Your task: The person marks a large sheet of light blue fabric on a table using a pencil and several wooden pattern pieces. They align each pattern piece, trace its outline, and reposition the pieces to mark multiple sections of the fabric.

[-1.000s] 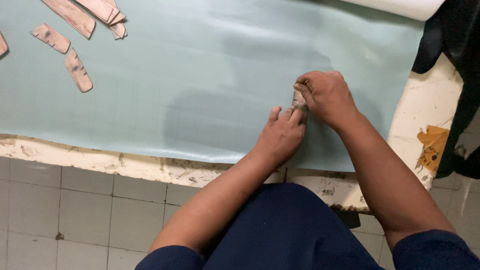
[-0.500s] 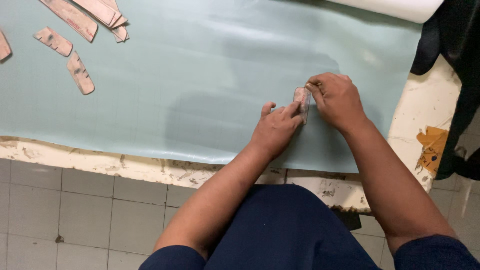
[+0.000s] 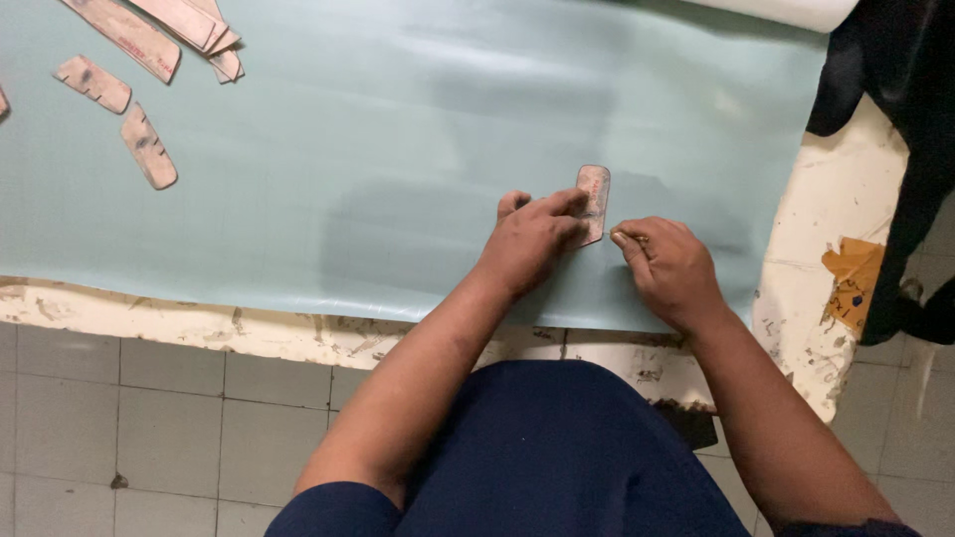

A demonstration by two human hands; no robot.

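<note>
Head view looks straight down on a worn work table (image 3: 846, 209) with chipped, cream-painted edges, standing on a floor of pale square tiles (image 3: 149, 438). A smooth, slightly glossy sheet of pale green material (image 3: 398, 149) covers most of the top and overhangs the near edge. A dark cloth (image 3: 895, 99) hangs at the right, and a torn scrap of brown paper (image 3: 854, 283) clings to the table's corner.

The left hand (image 3: 532, 239) lies flat, fingers pressing down a small, stiff, rounded-rectangle template (image 3: 593, 202) — pinkish-brown, scuffed — which rests on the green sheet near its right end. The right hand (image 3: 671, 268) sits just beside the template's lower edge, fingers pinched together on something thin; what it is cannot be told.

Similar worn templates (image 3: 149, 149) — long, strip-like, rounded — lie scattered at the sheet's far left.
</note>
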